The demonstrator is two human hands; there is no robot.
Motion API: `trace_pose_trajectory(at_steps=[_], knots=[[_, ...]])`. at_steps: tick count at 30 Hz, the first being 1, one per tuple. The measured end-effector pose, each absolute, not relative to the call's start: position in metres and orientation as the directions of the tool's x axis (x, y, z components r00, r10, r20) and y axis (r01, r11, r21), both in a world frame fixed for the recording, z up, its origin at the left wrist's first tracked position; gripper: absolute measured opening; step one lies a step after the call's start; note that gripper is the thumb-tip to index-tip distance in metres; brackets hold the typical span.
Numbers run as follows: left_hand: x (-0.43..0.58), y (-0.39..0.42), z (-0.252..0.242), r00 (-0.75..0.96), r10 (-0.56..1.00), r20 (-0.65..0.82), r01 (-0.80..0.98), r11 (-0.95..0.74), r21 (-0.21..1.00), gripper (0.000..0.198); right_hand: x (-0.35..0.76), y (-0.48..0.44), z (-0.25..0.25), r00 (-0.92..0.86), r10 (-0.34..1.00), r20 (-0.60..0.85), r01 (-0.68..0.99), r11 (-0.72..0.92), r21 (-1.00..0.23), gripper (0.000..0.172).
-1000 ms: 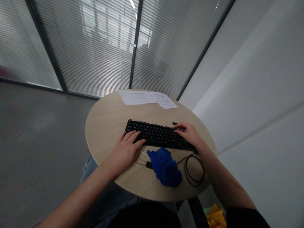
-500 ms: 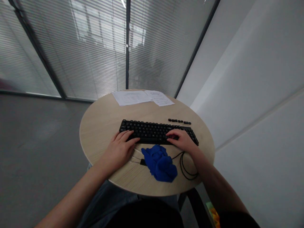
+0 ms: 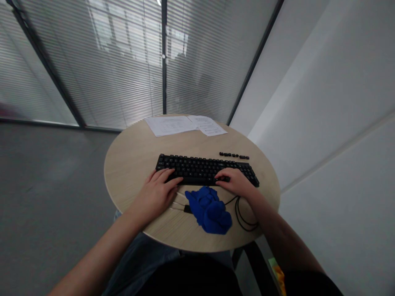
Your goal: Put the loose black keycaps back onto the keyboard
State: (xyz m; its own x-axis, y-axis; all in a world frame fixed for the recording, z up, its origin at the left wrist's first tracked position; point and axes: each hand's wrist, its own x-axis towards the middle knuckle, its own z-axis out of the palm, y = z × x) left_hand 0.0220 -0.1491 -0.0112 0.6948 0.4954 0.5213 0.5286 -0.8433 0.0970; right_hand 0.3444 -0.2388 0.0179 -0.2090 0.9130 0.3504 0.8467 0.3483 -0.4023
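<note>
A black keyboard (image 3: 197, 167) lies across the round table. My left hand (image 3: 159, 191) rests on its left end with the fingers spread. On its right part, my right hand (image 3: 233, 180) has thumb and fingertips bent close together at the lower keys; whatever is between them is too small to make out. A crumpled blue cloth (image 3: 210, 210) lies just in front of the keyboard, between my hands. Beside it, thin metal prongs with a black handle (image 3: 187, 209) point toward my left hand. Several loose black keycaps (image 3: 234, 155) form a row behind the keyboard's right side.
Two printed sheets, a left one (image 3: 171, 125) and a right one (image 3: 210, 125), lie at the far edge of the wooden table (image 3: 129, 152). A looped black cable (image 3: 243, 222) lies at the right front. Glass with blinds stands behind, and a wall on the right.
The view has shifted slightly. My right hand has moved a little to the left along the keyboard's lower keys; my left hand keeps its place.
</note>
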Motion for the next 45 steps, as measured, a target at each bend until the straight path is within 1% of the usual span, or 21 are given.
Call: trace_pose_trajectory(at_steps=[2, 5, 9, 15, 18, 21, 25, 27, 31, 33, 35, 39, 42, 45], knots=[[0.022, -0.149, -0.011, 0.696, 0.501, 0.514, 0.531, -0.841, 0.101, 0.034, 0.344, -0.239, 0.018, -0.207, 0.912, 0.354, 0.852, 0.346, -0.394, 0.011], [0.022, -0.149, -0.011, 0.695, 0.509, 0.508, 0.527, -0.841, 0.122, 0.034, 0.345, -0.238, 0.017, -0.236, 0.899, 0.37, 0.84, 0.38, -0.387, 0.005], [0.022, -0.149, -0.011, 0.694, 0.514, 0.504, 0.522, -0.841, 0.139, 0.034, 0.345, -0.239, 0.019, -0.255, 0.897, 0.362, 0.839, 0.391, -0.378, 0.008], [0.022, -0.149, -0.012, 0.69, 0.523, 0.5, 0.52, -0.839, 0.161, 0.035, 0.345, -0.24, 0.017, -0.275, 0.898, 0.344, 0.881, 0.378, -0.284, 0.012], [0.022, -0.15, -0.01, 0.699, 0.522, 0.49, 0.527, -0.838, 0.14, 0.035, 0.346, -0.239, 0.015, -0.311, 0.881, 0.358, 0.873, 0.414, -0.259, 0.015], [0.022, -0.15, -0.009, 0.704, 0.518, 0.487, 0.531, -0.838, 0.124, 0.035, 0.348, -0.238, 0.015, -0.36, 0.856, 0.371, 0.845, 0.468, -0.258, 0.013], [0.022, -0.15, -0.009, 0.707, 0.516, 0.484, 0.537, -0.837, 0.108, 0.035, 0.352, -0.238, 0.018, -0.352, 0.869, 0.346, 0.868, 0.442, -0.227, 0.013], [0.023, -0.15, -0.009, 0.705, 0.519, 0.484, 0.539, -0.835, 0.11, 0.035, 0.353, -0.24, 0.021, -0.323, 0.896, 0.303, 0.88, 0.403, -0.253, 0.016], [0.022, -0.15, -0.009, 0.699, 0.521, 0.49, 0.53, -0.837, 0.134, 0.035, 0.35, -0.247, 0.029, -0.216, 0.957, 0.193, 0.881, 0.277, -0.385, 0.022], [0.022, -0.15, -0.009, 0.7, 0.518, 0.491, 0.526, -0.84, 0.136, 0.035, 0.349, -0.249, 0.033, -0.192, 0.971, 0.144, 0.87, 0.236, -0.433, 0.024], [0.022, -0.15, -0.009, 0.701, 0.518, 0.49, 0.523, -0.841, 0.141, 0.035, 0.349, -0.25, 0.036, -0.199, 0.974, 0.112, 0.844, 0.228, -0.485, 0.025], [0.021, -0.149, -0.009, 0.694, 0.523, 0.494, 0.521, -0.839, 0.155, 0.035, 0.351, -0.249, 0.034, -0.207, 0.973, 0.099, 0.78, 0.225, -0.584, 0.024], [0.021, -0.148, -0.01, 0.693, 0.521, 0.498, 0.522, -0.839, 0.152, 0.035, 0.355, -0.247, 0.028, -0.194, 0.978, 0.071, 0.753, 0.195, -0.628, 0.022], [0.022, -0.147, -0.011, 0.695, 0.521, 0.496, 0.529, -0.837, 0.138, 0.035, 0.358, -0.247, 0.024, -0.177, 0.983, 0.038, 0.74, 0.159, -0.653, 0.025]])
